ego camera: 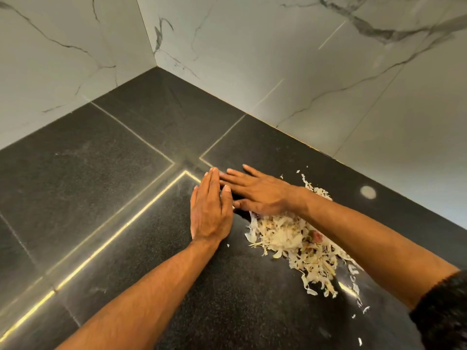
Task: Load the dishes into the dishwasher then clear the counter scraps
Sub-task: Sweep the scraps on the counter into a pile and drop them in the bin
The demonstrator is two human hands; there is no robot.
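On the black stone counter [126,188], your fingers lie straight and flat, grasping nothing. Your left hand [211,210] stands edge-down; your right hand [257,192] lies palm-down, its fingertips meeting the left's. Pale peel scraps [290,238] are heaped beneath your right wrist, beside the marble wall [328,72].

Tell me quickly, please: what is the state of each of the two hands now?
Left hand: open, fingers straight, on the black counter, holding nothing.
Right hand: open, fingers spread flat on the counter beside the pile of scraps, holding nothing.
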